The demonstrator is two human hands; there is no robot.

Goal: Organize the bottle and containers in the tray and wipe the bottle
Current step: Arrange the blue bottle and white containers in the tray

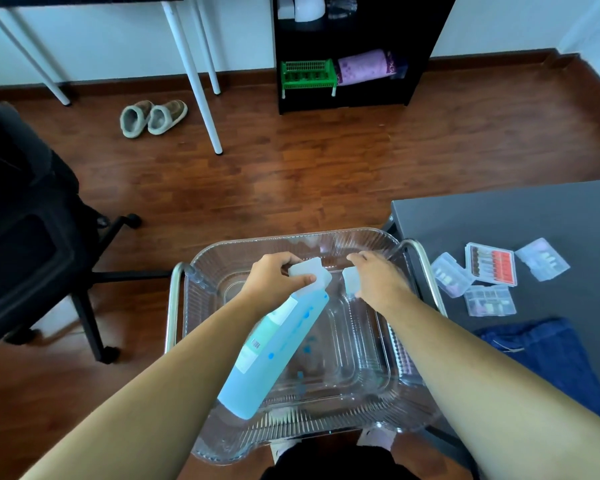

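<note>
Two hands: left hand (278, 276) grips bottle (278, 351) by its white top; right hand (376, 280) pinches frosted piece (351, 280).
Bottle: translucent blue, slanting down from left hand over ribbed clear tray (201, 441).
Label (257, 341): barcode; print unreadable.

Soft daylight, slight blur, fisheye edges

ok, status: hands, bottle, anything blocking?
Left hand grips top of bottle, tilted over tray. Right hand holds small white piece beside it. Four containers on table, outside tray. Nothing blocking.
</note>
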